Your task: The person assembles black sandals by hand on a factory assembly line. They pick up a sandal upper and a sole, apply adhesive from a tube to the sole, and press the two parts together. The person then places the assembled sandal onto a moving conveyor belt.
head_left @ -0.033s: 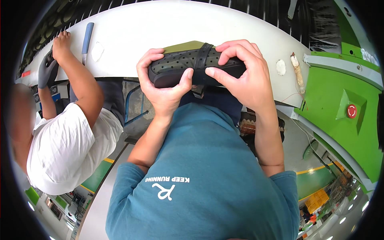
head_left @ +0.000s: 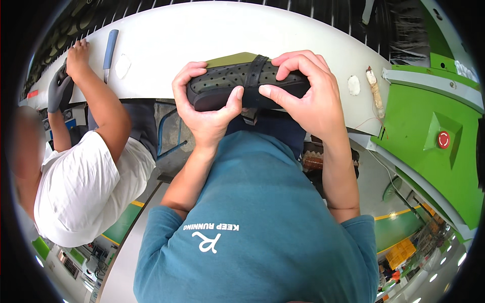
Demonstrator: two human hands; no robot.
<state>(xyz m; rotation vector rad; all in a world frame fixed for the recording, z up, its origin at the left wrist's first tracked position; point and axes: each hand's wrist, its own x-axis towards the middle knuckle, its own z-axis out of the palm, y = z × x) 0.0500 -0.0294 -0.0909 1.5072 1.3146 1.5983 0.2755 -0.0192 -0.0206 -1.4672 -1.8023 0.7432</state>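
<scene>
A dark shoe [head_left: 222, 84] dotted with small holes lies on its side above the near edge of the white table. An olive-green piece, looking like a shoe last [head_left: 232, 60], shows along its far side. A black strap [head_left: 256, 70] crosses its middle. My left hand [head_left: 204, 108] is closed round one end, with the thumb on the sole edge. At the other end my right hand [head_left: 316, 98] grips it, the thumb near the sole and the fingers bent over the upper.
Left on the white table [head_left: 166, 48] lie a blue-handled knife [head_left: 110, 48] and a white pad [head_left: 122, 65]. A white lump [head_left: 353, 85] and a tan wrapped stick [head_left: 375, 91] lie right, beside a green machine [head_left: 414, 116]. A co-worker [head_left: 91, 177] sits left; slatted rollers run behind.
</scene>
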